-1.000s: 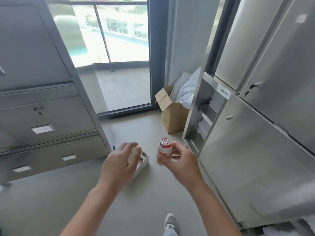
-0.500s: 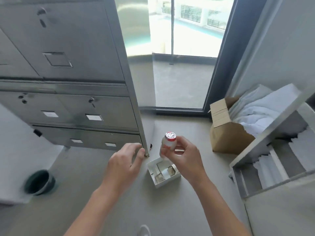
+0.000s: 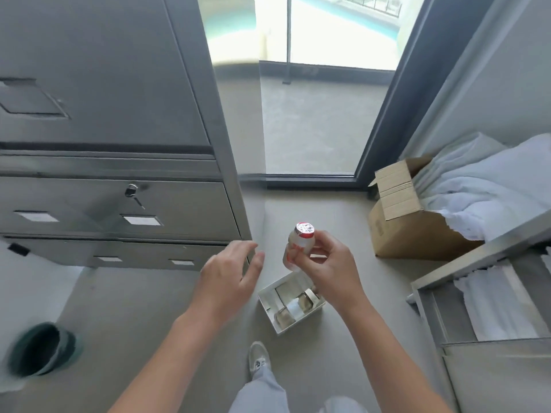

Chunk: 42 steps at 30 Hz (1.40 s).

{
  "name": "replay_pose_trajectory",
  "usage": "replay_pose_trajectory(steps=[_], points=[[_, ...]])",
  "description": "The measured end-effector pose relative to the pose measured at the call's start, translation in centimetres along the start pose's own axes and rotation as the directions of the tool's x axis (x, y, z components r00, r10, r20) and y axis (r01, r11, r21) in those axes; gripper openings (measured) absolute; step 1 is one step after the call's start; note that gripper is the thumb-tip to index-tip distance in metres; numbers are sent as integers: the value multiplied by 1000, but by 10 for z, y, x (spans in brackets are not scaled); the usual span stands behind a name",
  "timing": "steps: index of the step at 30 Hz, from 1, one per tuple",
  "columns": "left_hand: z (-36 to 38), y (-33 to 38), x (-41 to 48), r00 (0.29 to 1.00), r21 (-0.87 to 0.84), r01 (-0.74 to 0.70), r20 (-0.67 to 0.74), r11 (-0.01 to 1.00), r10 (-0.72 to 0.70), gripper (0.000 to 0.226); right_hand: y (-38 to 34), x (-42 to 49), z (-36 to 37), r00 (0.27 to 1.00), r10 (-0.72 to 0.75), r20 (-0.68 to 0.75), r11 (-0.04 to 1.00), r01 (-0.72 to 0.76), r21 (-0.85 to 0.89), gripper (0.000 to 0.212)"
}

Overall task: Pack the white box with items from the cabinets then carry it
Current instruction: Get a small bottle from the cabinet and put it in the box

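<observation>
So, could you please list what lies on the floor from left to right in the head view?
Dark green round bin → open white box holding small items → brown cardboard carton stuffed with white cloth.

I have one view only, from the wide-angle camera worn on the head. It looks forward and steeply down at the floor (image 3: 149,308), from standing height, with both forearms reaching in from the bottom edge. The lens bends the grey drawer cabinet (image 3: 104,129) at left and the open cabinet (image 3: 477,293) at right outward.
</observation>
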State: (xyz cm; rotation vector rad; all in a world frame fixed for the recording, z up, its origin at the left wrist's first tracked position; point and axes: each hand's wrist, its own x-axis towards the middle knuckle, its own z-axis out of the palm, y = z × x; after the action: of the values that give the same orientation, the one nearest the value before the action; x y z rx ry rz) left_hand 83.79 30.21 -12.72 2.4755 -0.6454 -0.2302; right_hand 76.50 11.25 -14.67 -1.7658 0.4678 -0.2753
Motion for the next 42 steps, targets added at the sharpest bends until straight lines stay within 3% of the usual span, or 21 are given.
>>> replay_pose_trajectory(steps=[13, 23, 32, 37, 42], points=[[22, 4, 98, 973, 46, -114, 206, 992, 102, 37, 38, 61, -15, 969, 179, -169, 982, -164, 97, 23], [49, -45, 130, 929, 116, -175, 347, 978, 126, 36, 95, 71, 13, 899, 382, -217, 919, -343, 194, 24], [102, -119, 186, 731, 112, -400, 638, 910, 243, 35, 172, 62, 89, 707, 567, -423, 824, -487, 290, 22], [147, -175, 205, 640, 90, -479, 717, 873, 277, 35, 237, 43, 156, 609, 656, -446, 754, -552, 357, 23], [214, -238, 186, 606, 92, -471, 757, 877, 246, 42, 322, 17, 214, 559, 730, -392, 683, -592, 427, 23]])
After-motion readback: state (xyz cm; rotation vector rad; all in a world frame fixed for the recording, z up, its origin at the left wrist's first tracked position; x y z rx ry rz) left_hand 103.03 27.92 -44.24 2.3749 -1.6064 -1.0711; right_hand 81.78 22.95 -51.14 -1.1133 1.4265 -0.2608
